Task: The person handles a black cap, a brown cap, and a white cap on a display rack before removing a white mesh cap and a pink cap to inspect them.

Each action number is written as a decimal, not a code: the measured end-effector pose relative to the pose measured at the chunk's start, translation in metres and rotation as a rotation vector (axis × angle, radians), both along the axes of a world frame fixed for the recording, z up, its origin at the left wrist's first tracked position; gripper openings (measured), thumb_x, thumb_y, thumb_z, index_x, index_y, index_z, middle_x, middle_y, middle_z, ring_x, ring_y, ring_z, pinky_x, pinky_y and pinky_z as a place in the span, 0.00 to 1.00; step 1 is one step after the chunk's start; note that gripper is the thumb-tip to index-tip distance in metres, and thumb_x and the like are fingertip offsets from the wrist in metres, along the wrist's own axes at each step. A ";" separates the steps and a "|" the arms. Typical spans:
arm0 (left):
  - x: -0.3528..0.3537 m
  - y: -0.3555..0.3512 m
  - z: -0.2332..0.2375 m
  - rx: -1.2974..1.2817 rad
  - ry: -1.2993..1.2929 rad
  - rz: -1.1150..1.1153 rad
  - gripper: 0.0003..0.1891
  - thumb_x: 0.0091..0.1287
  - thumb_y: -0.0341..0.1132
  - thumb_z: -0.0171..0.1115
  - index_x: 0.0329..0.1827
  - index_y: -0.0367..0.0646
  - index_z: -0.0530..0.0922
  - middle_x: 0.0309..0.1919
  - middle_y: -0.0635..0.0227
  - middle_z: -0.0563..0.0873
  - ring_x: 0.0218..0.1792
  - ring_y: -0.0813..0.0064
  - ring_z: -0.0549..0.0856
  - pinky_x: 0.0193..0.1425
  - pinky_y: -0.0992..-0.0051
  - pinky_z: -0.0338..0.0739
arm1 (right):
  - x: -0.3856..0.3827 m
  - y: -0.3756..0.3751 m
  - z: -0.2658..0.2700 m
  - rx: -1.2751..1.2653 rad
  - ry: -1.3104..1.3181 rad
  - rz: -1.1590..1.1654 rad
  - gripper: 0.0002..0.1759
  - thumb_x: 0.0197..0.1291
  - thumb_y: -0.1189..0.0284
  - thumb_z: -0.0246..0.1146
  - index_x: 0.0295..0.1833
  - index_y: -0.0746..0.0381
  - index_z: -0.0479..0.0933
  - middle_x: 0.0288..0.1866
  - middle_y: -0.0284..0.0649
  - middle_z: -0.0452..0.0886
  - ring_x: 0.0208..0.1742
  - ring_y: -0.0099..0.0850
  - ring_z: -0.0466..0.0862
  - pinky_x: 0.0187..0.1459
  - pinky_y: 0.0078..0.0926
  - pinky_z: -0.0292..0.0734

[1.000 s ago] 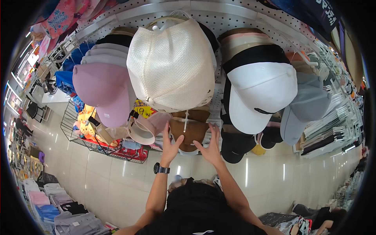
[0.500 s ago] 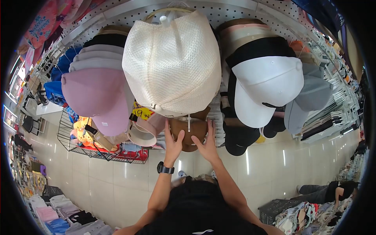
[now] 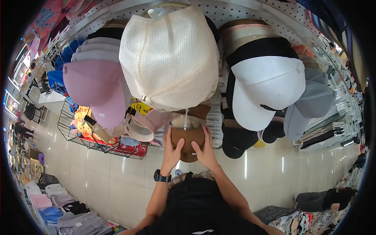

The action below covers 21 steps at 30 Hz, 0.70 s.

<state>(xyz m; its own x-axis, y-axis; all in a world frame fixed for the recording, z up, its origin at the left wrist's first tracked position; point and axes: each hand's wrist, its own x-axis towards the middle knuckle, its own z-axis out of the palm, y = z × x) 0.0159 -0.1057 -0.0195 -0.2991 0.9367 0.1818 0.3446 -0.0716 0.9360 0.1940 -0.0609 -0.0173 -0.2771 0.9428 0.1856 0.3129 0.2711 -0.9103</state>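
Between my two hands is a brown cap, its brim pointing down toward me. My left hand grips its left side with the thumb on the front, and my right hand grips the right side the same way. A white hook tip shows at the top edge of the brown cap. Beige and brown caps sit just behind it. Above hangs a large cream mesh cap, and a pink visor is to the left of my hands.
A mauve cap hangs at left, a white cap and black caps at right. A wire basket holds plush toys. Another person is at the lower right beside piled clothes.
Both hands have drawn the brown cap down and toward me. More of the beige cap behind it shows, and the hook tip is now nearer its top edge.
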 end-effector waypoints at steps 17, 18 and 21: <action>0.011 0.013 0.003 0.014 -0.244 0.074 0.41 0.82 0.45 0.59 0.88 0.32 0.50 0.83 0.43 0.61 0.83 0.53 0.64 0.85 0.61 0.58 | -0.020 0.011 0.007 -0.034 0.047 -0.116 0.43 0.72 0.55 0.69 0.82 0.63 0.58 0.80 0.60 0.57 0.81 0.58 0.61 0.81 0.52 0.57; 0.009 0.014 0.002 0.024 -0.255 0.088 0.42 0.82 0.44 0.60 0.88 0.32 0.49 0.83 0.43 0.61 0.83 0.52 0.64 0.85 0.61 0.58 | -0.022 0.011 0.010 -0.033 0.047 -0.109 0.43 0.72 0.55 0.69 0.82 0.63 0.58 0.80 0.60 0.57 0.81 0.58 0.61 0.81 0.52 0.57; 0.011 0.016 0.010 0.040 -0.260 0.108 0.43 0.81 0.43 0.61 0.88 0.33 0.48 0.83 0.42 0.60 0.82 0.52 0.64 0.85 0.61 0.58 | -0.023 0.010 0.017 -0.017 0.066 -0.137 0.43 0.72 0.57 0.69 0.82 0.63 0.58 0.80 0.59 0.58 0.82 0.57 0.61 0.81 0.51 0.58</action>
